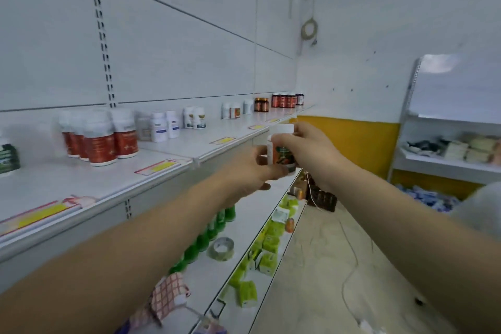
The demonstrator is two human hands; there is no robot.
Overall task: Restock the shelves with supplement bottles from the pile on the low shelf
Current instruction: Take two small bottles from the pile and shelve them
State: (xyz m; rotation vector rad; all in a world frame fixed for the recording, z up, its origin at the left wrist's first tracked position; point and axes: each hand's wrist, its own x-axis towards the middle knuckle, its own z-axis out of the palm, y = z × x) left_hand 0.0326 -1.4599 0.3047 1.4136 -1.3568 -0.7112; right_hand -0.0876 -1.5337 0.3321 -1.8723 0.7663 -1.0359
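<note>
Far left of the grip, red-labelled bottles [99, 141] stand in a cluster on the upper shelf [173, 163], with white bottles [165, 126] a little nearer along the same board. Just left of the grip, the left hand [250, 168] curls its fingers round the lower part of what looks like a second small bottle; blur hides its shape, so that much is a guess. The right hand [305, 148] forms the grip itself, fingers and thumb wrapped round the supplement bottle [282, 148], which hangs in the air just off the front edge of the upper shelf, touching no board.

The bottle stands close to upright: white cap at the top, base down, long axis vertical with a slight lean. Its orange and green label faces the camera.

The step in hand appears to be the carry toward the upper shelf. Next, the grip should travel left and away over the shelf edge, keep the cap up, and set the base flat in a bare gap beside matching stock. Below the grip, green boxes [267, 247] crowd the low shelf.
</note>
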